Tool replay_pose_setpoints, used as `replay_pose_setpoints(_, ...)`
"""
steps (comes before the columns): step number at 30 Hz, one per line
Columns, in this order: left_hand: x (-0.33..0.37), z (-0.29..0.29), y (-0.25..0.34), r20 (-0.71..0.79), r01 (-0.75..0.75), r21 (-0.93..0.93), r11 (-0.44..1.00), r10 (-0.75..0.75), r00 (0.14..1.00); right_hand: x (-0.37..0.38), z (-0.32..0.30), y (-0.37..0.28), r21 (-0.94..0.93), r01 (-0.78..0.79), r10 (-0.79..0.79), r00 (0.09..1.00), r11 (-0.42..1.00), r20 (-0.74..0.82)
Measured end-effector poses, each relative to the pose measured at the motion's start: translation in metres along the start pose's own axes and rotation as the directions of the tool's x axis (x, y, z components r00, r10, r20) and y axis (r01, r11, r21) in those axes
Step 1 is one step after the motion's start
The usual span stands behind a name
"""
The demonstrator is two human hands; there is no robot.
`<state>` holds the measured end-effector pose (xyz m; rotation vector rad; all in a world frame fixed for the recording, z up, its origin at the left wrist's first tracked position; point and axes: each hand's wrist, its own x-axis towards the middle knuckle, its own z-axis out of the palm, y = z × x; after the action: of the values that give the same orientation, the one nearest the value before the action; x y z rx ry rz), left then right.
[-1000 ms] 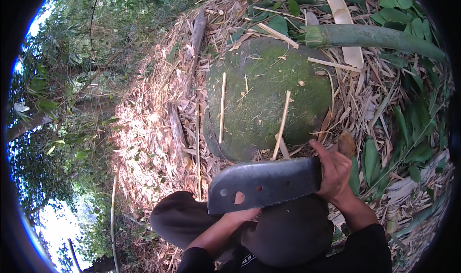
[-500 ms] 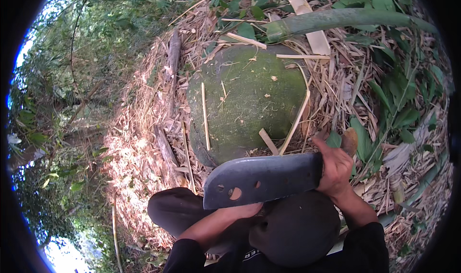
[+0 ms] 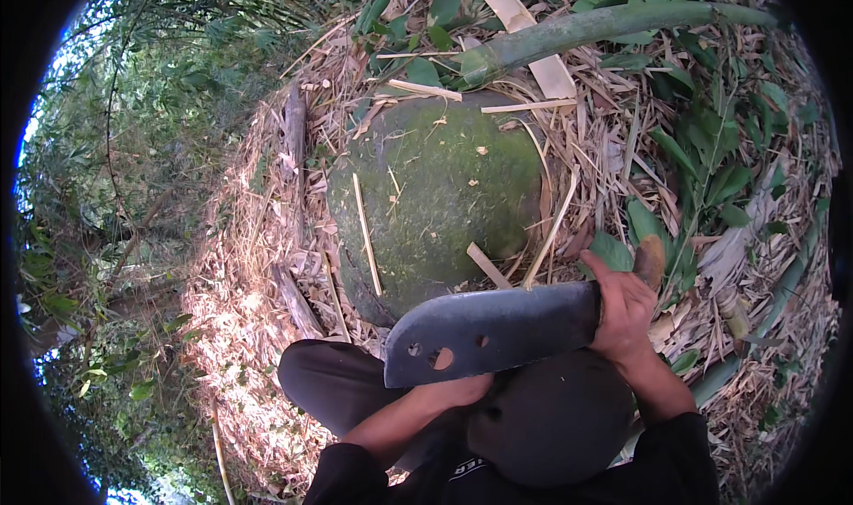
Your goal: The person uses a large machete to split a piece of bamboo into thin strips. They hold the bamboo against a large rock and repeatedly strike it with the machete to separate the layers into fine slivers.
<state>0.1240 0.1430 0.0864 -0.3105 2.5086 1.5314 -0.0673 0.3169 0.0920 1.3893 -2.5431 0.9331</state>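
My right hand [image 3: 626, 314] is closed round the wooden handle of a broad cleaver [image 3: 506, 323]. Its wide dark blade points left across my lap and has several round holes near the tip. Beneath the blade, my left hand [image 3: 466, 389] reaches in toward my knee; the blade and knee hide its fingers. A large moss-green boulder [image 3: 444, 194] lies just beyond the blade, with thin pale strips of split wood or bamboo [image 3: 367, 234] on top and along its side.
Behind the boulder a green bamboo pole [image 3: 604, 30] lies over a flat pale slat [image 3: 553, 77]. Dry leaf litter covers the ground. Leafy green plants [image 3: 711, 159] stand at the right, and a weathered branch [image 3: 294, 141] lies to the left. My knees frame the near side.
The view has shifted slightly, so the boulder and bamboo appear farther left. The cleaver stays in my right hand, in nearly the same pose over my lap.
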Motion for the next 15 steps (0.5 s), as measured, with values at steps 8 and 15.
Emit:
replay_pose_setpoints(8, -0.027, 0.0, 0.03, -0.107, 0.082, -0.14, 0.987, -0.097, 0.989, 0.003, 0.004, 0.006, -0.014, -0.064, 0.065, 0.997, 0.998, 0.039)
replay_pose_setpoints(15, -0.06, 0.031, 0.022, -0.146, 0.219, -0.648, 0.729, -0.401, 0.904, -0.021, 0.01, 0.013, 0.242, -0.411, 0.406, 0.911, 0.879, 0.076)
